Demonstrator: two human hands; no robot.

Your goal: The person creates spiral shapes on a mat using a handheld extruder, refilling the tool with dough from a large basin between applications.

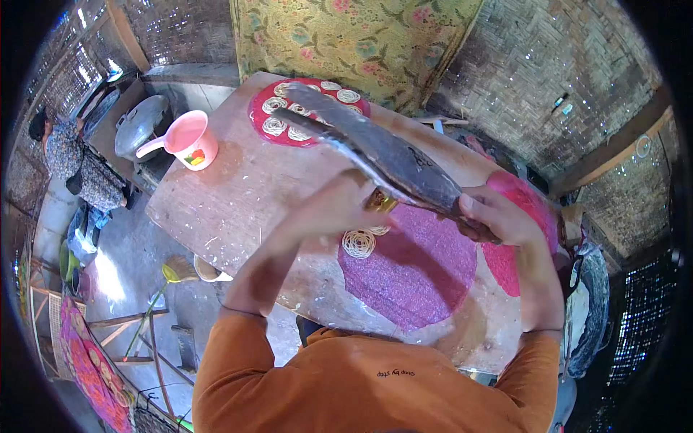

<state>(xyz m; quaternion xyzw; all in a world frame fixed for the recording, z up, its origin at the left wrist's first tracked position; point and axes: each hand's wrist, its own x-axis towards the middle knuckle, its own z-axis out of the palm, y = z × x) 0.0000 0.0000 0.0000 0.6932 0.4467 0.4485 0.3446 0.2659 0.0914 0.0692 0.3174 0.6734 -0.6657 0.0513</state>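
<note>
The right hand (502,216) has its fingers wrapped around the near right end of a long, dark grey tool (404,155), the thumb lying along the top and the other fingers curled beneath. The tool sits in that grip and stretches away to the upper left, well beyond the knuckles, tilted and raised above the table. Its far end splits into two arms, one above the other, with a gap between them.

The left hand (336,206) is under the tool's middle, blurred, beside a gold-coloured part (381,200) on the underside — whether its fingers close on that part or only touch it, I cannot tell.

Below the tool lies a purple mat (415,281), with pale coiled strands (359,244) at its upper left edge, near the left hand. To the right, partly behind the right forearm, are bright pink-red mats (502,263). Past the tool's far end, a round red mat (256,115) carries many more pale coils. All of these rest on a worn wooden table (202,195), where a pink dipper (191,141) stands near the left edge.

Farther out are a large lidded pot (143,126), a person in patterned clothes (76,162) at the far left, a broom (178,270) below — and, beyond the table, a floral curtain (346,36) beside a woven wall (548,72).
</note>
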